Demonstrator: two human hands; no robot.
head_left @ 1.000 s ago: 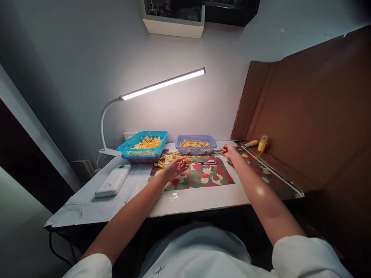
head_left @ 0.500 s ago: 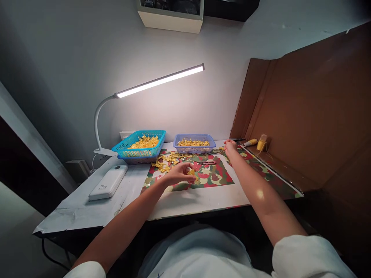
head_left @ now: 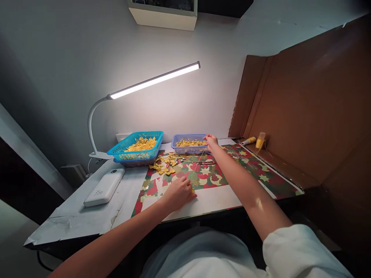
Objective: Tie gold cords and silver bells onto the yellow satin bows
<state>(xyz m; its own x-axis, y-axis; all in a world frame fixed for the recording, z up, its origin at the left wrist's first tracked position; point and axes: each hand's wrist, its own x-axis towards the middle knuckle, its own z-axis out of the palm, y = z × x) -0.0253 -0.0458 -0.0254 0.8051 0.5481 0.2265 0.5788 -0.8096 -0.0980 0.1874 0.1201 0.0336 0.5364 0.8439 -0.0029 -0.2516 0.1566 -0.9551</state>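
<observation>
My left hand (head_left: 179,193) is low over the front of the table, its fingers closed around a small yellow ribbon bow (head_left: 193,190), mostly hidden by the fingers. Farther back, my right hand (head_left: 211,143) is pinched at the right end of the purple basket (head_left: 189,150). From its fingertips a thin pale strand (head_left: 199,159) slants down toward my left hand. Several loose yellow ribbon bows (head_left: 162,168) lie on the patterned sheet (head_left: 205,179), left of a pair of dark-bladed snips (head_left: 206,163). Small shiny bits (head_left: 177,162) lie among them.
A turquoise basket (head_left: 135,154) full of yellow ribbon pieces stands back left, stacked on another basket. A lit lamp (head_left: 156,80) arches above. At left lies a white power bank (head_left: 104,187). A glue-like tube (head_left: 248,141) and yellow thread spool (head_left: 260,141) sit beside the cardboard wall (head_left: 307,108).
My left hand has come down and nearer, turning its back upward over the bow. My right hand has moved left to the purple basket's end, and the strand now shows between the hands.
</observation>
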